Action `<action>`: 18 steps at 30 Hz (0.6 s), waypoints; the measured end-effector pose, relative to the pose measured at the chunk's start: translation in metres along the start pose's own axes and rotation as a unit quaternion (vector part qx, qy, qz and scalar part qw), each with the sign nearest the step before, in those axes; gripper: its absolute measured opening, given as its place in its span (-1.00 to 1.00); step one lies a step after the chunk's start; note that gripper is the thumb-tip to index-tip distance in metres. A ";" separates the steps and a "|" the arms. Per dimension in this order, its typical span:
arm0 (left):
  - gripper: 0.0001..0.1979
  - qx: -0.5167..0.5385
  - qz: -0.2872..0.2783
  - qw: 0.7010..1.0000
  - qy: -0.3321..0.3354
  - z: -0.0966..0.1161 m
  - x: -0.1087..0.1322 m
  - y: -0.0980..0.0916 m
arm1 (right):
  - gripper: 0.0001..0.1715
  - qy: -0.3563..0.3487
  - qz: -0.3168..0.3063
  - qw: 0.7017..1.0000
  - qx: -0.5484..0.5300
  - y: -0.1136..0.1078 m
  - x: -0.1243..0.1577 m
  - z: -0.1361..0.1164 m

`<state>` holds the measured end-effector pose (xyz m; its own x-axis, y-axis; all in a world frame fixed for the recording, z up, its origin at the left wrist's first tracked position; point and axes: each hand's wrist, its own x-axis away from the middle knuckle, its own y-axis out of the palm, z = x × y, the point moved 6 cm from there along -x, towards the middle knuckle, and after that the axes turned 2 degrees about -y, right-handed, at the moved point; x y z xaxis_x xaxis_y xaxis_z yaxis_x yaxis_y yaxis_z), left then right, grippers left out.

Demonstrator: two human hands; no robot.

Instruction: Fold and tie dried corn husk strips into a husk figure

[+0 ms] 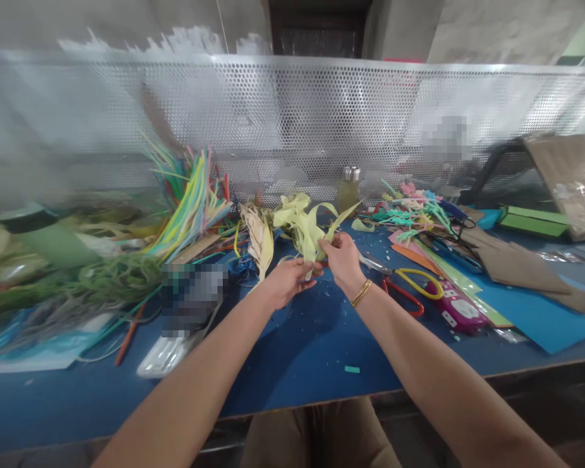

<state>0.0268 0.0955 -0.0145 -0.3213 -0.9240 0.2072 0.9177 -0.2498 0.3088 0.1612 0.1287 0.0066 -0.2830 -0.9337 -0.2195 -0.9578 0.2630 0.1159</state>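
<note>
Over the middle of the blue table, my two hands hold a pale yellow-green bunch of curled, leaf-like strips (306, 227). My left hand (292, 281) grips its lower end, fingers closed. Against its right side my right hand (344, 260), with a gold bracelet at the wrist, pinches one strip. Whether the strips are paper, husk or cloth I cannot tell. Just left of the bunch lies a beige, dried-looking leafy piece (259, 244). Scissors (414, 286) with one red and one yellow handle loop rest beside my right wrist.
Bundled colourful fuzzy stems (195, 205) and green stringy material (121, 279) crowd the left. On the right are a magenta device (458, 307), blue sheets (541, 325), brown cardboard (521, 263) and coral-like coloured stems (414, 208). A jar (350, 188) stands before the perforated metal panel (322, 97).
</note>
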 end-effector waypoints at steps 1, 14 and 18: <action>-0.89 0.001 0.004 1.000 -0.002 0.000 0.000 0.000 | -0.69 0.005 0.005 1.000 0.000 0.000 0.001 -0.001; -0.85 0.240 0.023 0.970 -0.039 0.011 0.002 -0.001 | -0.92 0.228 -0.225 0.930 -0.181 0.028 0.016 0.006; -0.88 0.186 0.032 0.981 -0.052 0.010 0.003 -0.004 | -0.73 0.138 -0.192 0.964 -0.125 0.021 0.009 0.002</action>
<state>0.0202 0.0964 -0.0060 -0.3063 -0.8947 0.3251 0.7944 -0.0521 0.6051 0.1382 0.1260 0.0052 0.1470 -0.9887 -0.0302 -0.9376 -0.1491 0.3143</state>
